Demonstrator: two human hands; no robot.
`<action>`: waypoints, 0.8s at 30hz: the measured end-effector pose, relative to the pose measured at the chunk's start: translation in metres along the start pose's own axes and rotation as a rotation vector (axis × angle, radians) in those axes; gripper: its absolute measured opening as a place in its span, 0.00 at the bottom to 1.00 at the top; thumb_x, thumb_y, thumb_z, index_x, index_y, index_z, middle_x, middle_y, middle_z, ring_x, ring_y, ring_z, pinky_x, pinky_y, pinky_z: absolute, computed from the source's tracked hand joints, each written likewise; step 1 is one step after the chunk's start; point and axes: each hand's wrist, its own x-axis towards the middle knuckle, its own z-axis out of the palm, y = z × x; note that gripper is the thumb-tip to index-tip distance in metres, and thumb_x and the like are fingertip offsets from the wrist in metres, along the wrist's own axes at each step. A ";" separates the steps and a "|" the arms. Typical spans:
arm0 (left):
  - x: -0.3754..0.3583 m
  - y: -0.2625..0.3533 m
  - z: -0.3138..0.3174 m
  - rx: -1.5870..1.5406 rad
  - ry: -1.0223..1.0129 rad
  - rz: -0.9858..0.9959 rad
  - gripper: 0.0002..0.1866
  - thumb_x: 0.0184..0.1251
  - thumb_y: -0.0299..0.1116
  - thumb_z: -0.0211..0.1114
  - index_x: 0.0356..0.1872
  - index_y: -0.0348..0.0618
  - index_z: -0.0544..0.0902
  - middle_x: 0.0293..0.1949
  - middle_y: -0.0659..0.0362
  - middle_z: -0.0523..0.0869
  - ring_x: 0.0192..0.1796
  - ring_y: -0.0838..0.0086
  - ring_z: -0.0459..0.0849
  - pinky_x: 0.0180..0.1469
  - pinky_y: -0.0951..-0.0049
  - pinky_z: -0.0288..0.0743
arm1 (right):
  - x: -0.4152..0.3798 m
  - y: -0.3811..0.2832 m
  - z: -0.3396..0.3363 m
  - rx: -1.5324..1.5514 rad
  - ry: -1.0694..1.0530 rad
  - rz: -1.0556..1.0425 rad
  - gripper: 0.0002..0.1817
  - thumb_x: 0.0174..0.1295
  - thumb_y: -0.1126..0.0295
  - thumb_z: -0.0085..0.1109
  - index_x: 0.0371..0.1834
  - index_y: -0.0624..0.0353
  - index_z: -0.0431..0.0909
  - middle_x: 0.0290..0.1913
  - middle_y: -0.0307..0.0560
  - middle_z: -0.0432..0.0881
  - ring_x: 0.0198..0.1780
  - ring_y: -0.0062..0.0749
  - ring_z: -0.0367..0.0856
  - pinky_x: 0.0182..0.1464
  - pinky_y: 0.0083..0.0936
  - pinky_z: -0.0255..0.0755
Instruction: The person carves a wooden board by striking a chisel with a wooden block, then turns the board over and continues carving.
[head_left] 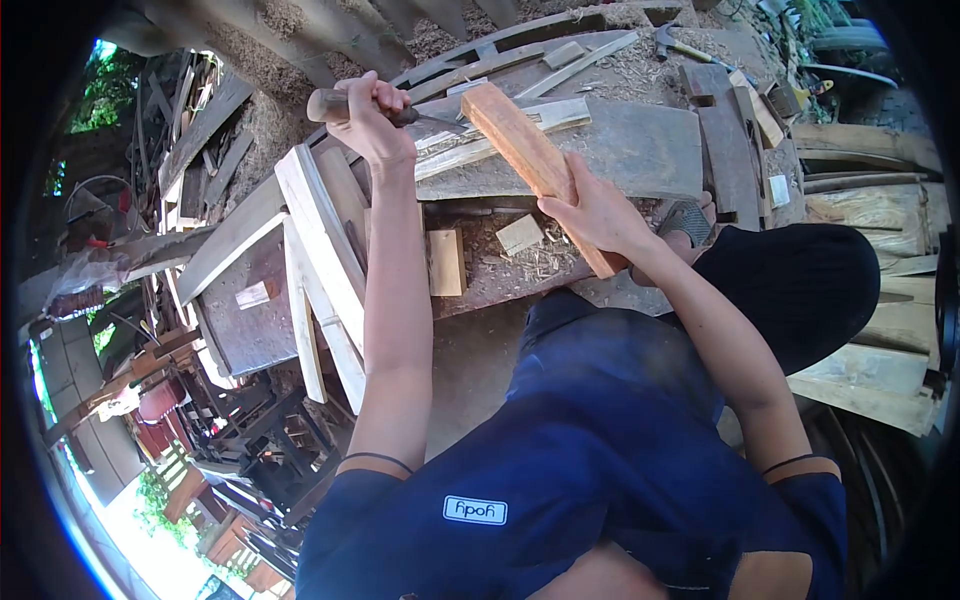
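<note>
My left hand (368,125) is closed around the thick wooden handle of a chisel (326,105). The chisel's thin metal blade points right, and its tip lies close to the upper end of a reddish-brown wood block (515,140). My right hand (598,208) grips that long block near its lower end and holds it slanted over the bench. Beneath both lies a wide grey board (640,150), with pale wood strips along its left part.
A claw hammer (690,48) rests at the far right of the bench. Pale planks (325,230) lean at the left. Small wood offcuts (520,235) lie among shavings below the board. A sandalled foot (687,222) is beside the bench, and stacked timber (870,220) stands at right.
</note>
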 end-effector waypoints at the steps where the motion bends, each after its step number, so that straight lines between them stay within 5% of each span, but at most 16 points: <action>1: 0.002 -0.003 0.001 -0.001 -0.007 -0.004 0.11 0.59 0.24 0.63 0.22 0.46 0.70 0.16 0.62 0.71 0.18 0.77 0.70 0.24 0.71 0.70 | 0.000 0.001 0.000 -0.008 0.009 -0.004 0.38 0.60 0.50 0.59 0.65 0.66 0.58 0.39 0.73 0.84 0.44 0.67 0.85 0.50 0.53 0.77; 24: -0.004 -0.011 0.019 0.131 -0.111 -0.003 0.09 0.61 0.23 0.62 0.24 0.43 0.72 0.17 0.61 0.71 0.18 0.76 0.68 0.24 0.71 0.66 | 0.001 0.004 -0.001 0.001 -0.022 0.008 0.36 0.61 0.49 0.59 0.63 0.62 0.58 0.38 0.72 0.84 0.44 0.67 0.85 0.48 0.54 0.77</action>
